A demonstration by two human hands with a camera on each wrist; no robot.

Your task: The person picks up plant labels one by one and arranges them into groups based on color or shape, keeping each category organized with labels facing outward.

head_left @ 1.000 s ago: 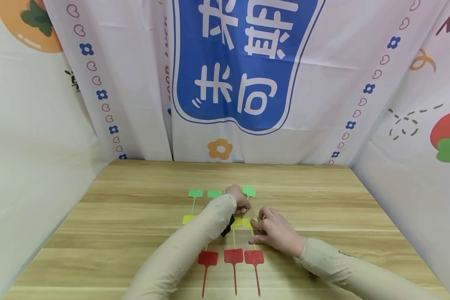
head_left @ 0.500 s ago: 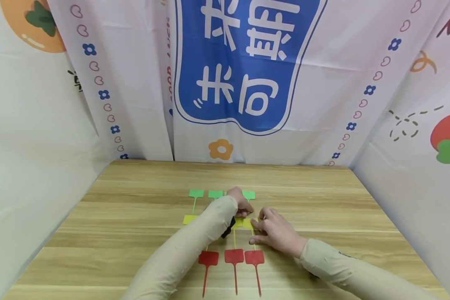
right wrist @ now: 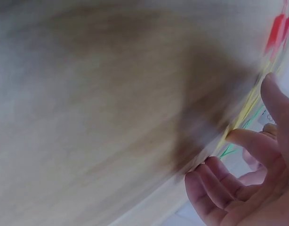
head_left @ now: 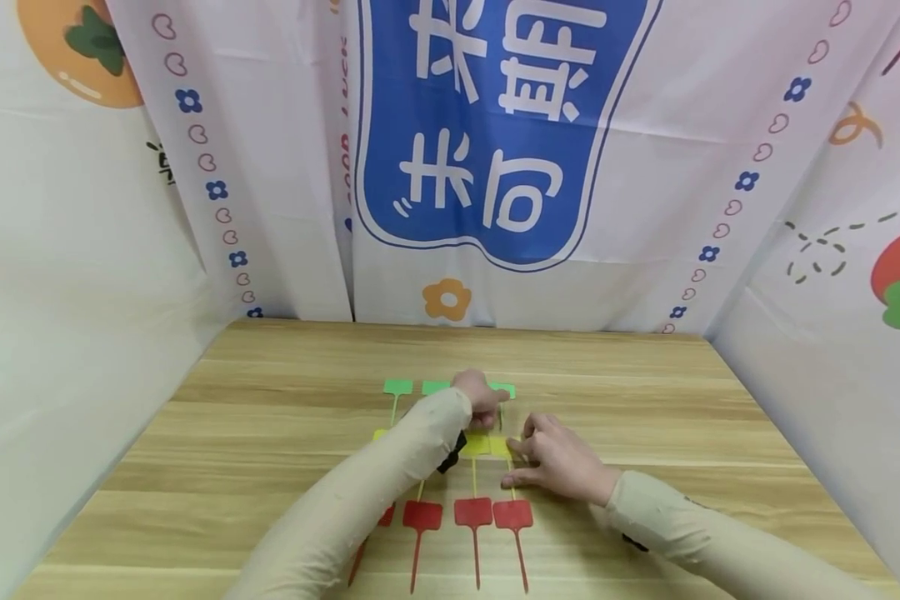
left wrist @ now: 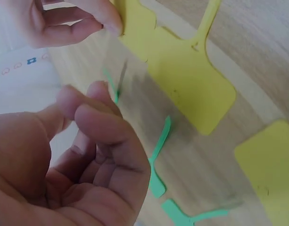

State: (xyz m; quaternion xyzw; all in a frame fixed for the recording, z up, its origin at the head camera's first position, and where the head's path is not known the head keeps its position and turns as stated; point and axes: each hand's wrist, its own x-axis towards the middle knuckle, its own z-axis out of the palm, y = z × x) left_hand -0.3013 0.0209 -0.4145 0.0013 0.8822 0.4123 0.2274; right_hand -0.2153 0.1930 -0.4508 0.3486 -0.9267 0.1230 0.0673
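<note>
T-shaped plastic plant labels lie in rows on the wooden table. My left hand (head_left: 480, 398) is over the green row, index finger reaching to the head of the rightmost green label (head_left: 506, 389). In the left wrist view its other fingers (left wrist: 111, 127) are loosely curled and hold nothing. My right hand (head_left: 564, 462) rests beside the yellow row, its index fingertip at the rightmost yellow label (head_left: 499, 447); the thumb is near that label's stem. Another yellow label (left wrist: 191, 80) lies alongside it. Part of the green and yellow rows is hidden behind my left hand and sleeve.
Nearer to me is a row of red labels (head_left: 473, 512), the leftmost partly under my left sleeve (head_left: 360, 500). Two green labels stand apart to the left, one with its head (head_left: 398, 387) in full view. Printed cloth (head_left: 285, 208) walls enclose the wooden table (head_left: 630, 375).
My left hand has shifted from the rightmost green label's stem up to its head, and that label lies straighter. My right hand stays put. The head view has turned slightly left.
</note>
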